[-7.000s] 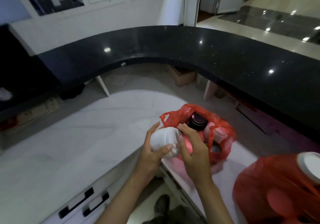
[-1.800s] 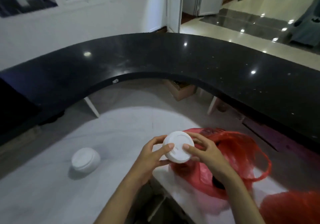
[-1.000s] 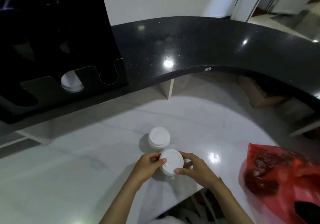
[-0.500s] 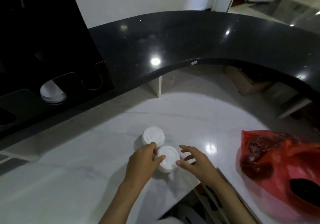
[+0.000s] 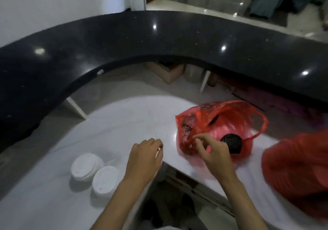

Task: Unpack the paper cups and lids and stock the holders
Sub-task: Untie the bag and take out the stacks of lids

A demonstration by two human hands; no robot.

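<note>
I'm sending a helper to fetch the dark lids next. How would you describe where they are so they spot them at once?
On the white marble counter, look right of the two white lid stacks to the nearer, open red plastic bag. A round black lid stack shows inside its mouth, beside the right hand. It is the only black item there.

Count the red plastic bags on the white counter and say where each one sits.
2. One red bag lies open by the right hand, with black lids inside. A second red bag sits at the right edge, blurred. Others may be outside the view.
</note>
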